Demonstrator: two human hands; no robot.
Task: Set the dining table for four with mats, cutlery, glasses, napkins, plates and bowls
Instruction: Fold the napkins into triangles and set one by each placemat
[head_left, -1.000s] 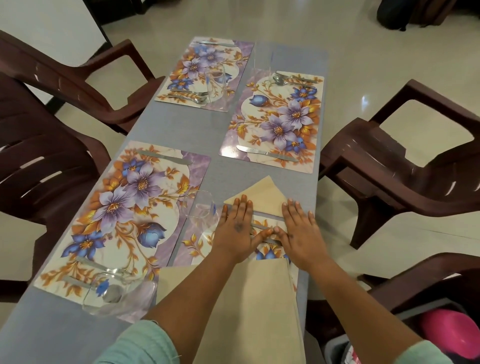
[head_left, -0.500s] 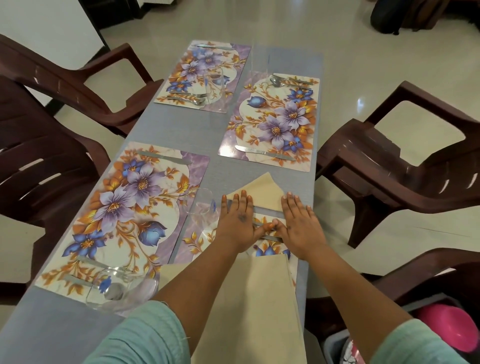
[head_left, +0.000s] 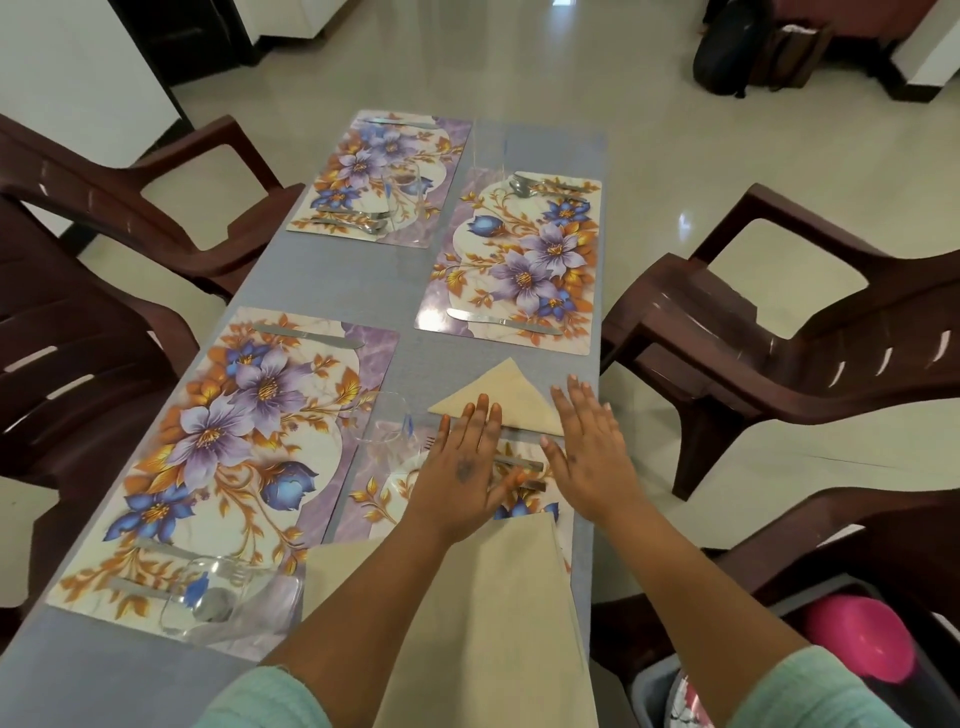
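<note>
A beige napkin (head_left: 501, 395) folded into a triangle lies at the top of the near right floral mat (head_left: 382, 491). My left hand (head_left: 465, 470) rests flat on its lower edge, fingers spread. My right hand (head_left: 584, 457) hovers just right of the napkin, fingers apart and holding nothing. Cutlery (head_left: 519, 462) shows between my hands. More beige napkins (head_left: 498, 623) lie stacked under my forearms. The other mats, near left (head_left: 228, 457), far left (head_left: 384, 176) and far right (head_left: 519, 260), carry knives, forks and spoons. Clear glasses stand at the near left (head_left: 228, 597) and centre (head_left: 387, 423).
Dark brown plastic chairs flank the grey table (head_left: 322, 270): two on the left (head_left: 98, 218) and two on the right (head_left: 779, 332). A bin with a pink bowl (head_left: 857, 639) sits at the lower right. A black bag (head_left: 727, 47) stands on the tiled floor at the back.
My right hand has lifted off the napkin and moved right, so my thumbs no longer touch. My left hand stays pressed on the fold. The view has tilted up slightly.
</note>
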